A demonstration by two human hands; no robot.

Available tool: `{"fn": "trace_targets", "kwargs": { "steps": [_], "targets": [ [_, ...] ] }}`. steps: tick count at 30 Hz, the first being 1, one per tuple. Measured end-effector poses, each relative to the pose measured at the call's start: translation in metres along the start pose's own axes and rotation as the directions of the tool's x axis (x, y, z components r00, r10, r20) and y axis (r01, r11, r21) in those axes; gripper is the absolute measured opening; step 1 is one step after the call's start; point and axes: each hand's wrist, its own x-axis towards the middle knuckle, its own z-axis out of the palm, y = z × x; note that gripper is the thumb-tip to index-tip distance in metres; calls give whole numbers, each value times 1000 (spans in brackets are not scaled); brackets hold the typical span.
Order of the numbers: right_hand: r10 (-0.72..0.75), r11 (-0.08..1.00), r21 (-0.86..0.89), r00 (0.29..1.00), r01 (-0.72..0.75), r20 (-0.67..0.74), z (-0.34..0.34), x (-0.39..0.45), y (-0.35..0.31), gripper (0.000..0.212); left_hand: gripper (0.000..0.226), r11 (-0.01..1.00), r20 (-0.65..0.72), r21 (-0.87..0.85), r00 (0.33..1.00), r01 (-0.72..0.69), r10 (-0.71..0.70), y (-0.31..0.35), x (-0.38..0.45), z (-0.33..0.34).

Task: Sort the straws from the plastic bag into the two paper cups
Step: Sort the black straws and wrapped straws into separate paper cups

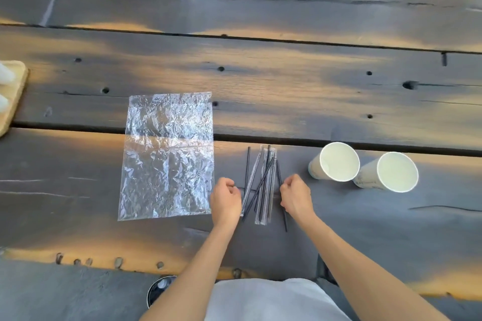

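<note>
Head view shows me the plastic bag [167, 156] lying flat and empty, two paper cups [336, 161] standing right, straws [263, 185] heaped between my loosely curled left hand [225, 199] and right hand [296, 198]. I'd separate wrapped from bare, pinching one at a time.

Warm, low light falls in orange patches across the dark bench [260, 81], broken by broad soft shadows. The crumpled plastic bag [167, 156] throws back white glare along its creases, and the paper cups [362, 167] glow pale inside. The picture is slightly soft overall (softest toward the far edge), with the plank lines bowing from wide-angle distortion.
</note>
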Motion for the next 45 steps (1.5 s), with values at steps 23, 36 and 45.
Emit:
{"fn": "trace_targets", "kwargs": {
  "steps": [23, 36, 45],
  "targets": [
    [-311, 839, -460, 950, 291, 33, 2, -2, 23, 15, 8, 882, 259, 317, 926, -349, 274, 37, 23, 20],
    [-77, 997, 30, 997, 77, 9, 4, 2, 19, 3, 19, 848, 319, 448, 937, -283, 145, 34, 14, 32],
    [-167, 926, 361, 979, 114, 119, 21, -12, -11, 4, 29, 988, 406, -138, 914, 65, -4, 26, 8, 6]
  ]
}}
